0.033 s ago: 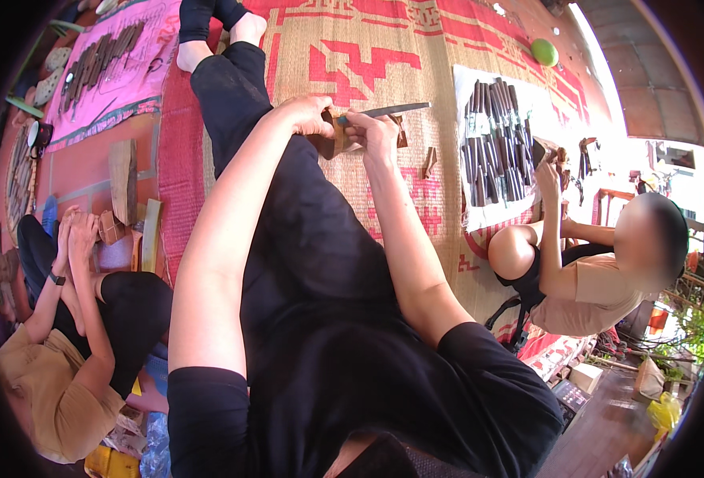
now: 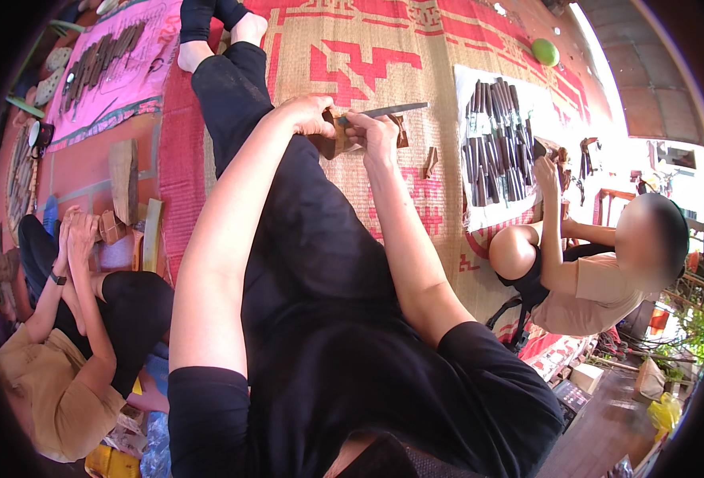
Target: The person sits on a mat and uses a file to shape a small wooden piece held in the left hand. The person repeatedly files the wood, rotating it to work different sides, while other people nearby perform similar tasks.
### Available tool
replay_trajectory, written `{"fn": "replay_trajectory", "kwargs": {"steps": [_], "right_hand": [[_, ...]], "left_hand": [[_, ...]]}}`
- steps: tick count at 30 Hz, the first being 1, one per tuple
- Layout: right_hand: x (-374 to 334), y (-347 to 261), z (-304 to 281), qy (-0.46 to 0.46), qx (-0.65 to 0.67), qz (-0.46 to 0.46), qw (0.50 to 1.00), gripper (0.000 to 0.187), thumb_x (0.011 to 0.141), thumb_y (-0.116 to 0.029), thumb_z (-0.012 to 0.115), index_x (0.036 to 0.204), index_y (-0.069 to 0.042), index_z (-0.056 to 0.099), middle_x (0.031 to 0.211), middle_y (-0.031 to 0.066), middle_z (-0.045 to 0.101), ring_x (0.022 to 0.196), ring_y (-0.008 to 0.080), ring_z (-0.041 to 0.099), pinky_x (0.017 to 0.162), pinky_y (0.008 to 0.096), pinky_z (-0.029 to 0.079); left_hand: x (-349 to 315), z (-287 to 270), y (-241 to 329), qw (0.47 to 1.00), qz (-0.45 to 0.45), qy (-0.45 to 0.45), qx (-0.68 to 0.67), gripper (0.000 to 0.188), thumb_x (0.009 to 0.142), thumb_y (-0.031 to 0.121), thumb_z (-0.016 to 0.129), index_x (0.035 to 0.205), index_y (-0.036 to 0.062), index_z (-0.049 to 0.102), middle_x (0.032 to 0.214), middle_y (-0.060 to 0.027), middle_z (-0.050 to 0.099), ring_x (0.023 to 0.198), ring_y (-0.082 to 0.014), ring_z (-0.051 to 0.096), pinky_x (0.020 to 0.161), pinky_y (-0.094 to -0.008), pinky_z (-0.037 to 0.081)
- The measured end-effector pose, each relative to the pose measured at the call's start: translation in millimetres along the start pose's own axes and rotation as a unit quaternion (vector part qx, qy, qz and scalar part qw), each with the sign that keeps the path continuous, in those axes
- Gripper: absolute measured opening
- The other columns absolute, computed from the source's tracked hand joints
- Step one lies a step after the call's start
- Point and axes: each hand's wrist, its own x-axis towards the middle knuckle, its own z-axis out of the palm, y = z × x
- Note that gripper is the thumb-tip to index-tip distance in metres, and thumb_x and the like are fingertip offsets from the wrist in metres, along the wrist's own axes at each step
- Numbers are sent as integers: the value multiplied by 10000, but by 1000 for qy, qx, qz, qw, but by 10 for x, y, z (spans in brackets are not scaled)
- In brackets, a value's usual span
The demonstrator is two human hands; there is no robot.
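My left hand [image 2: 310, 116] is closed around the near side of a brown wooden block [image 2: 336, 146], which sits beyond my thighs over the mat. Pinched in my right hand [image 2: 375, 132] is a flat grey metal tool [image 2: 402, 108], narrow like a file or a blade. One end of it points out to the right; the other lies against the block between my hands, where my fingers hide the contact. Just right of my right hand is a dark brown wooden piece [image 2: 402, 133]. A small brown wood piece [image 2: 431, 162] lies on the mat.
A red-patterned woven mat [image 2: 400, 72] spreads under me. On it, a white cloth [image 2: 495, 215] carries rows of dark tools. A pink sheet [image 2: 141, 64] bears more tools. One person [image 2: 57, 382] sits left, another [image 2: 583, 279] right. A green round fruit [image 2: 545, 52] lies far right.
The metal tool has shifted very slightly to the left along with my right hand. Both hands keep the same hold.
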Motion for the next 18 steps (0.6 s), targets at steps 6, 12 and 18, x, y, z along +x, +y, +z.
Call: {"fn": "replay_trajectory", "kwargs": {"steps": [6,12,18], "right_hand": [[82,19,-105,8,-25,-11,1000,128,708,-9,683,799,49,613,683,107,633,509,130,571,446,238,439],[76,-1,-32,2,11,12,1000,137,711,1,673,823,53,613,694,116,638,495,140,577,428,239,442],[122,19,-71,2,-12,13,1000,123,708,-40,698,791,14,624,686,95,641,523,135,590,457,226,456]], "left_hand": [[-24,-2,30,1000,13,9,7,611,614,302,795,1126,64,563,1034,-146,626,969,-269,597,829,-337,468],[-39,-17,28,1000,4,3,15,623,611,313,790,1132,60,562,1045,-147,627,974,-266,597,845,-341,466],[-36,-3,29,1000,10,3,12,615,623,311,780,1132,51,554,1029,-144,627,959,-264,596,840,-337,461]]}}
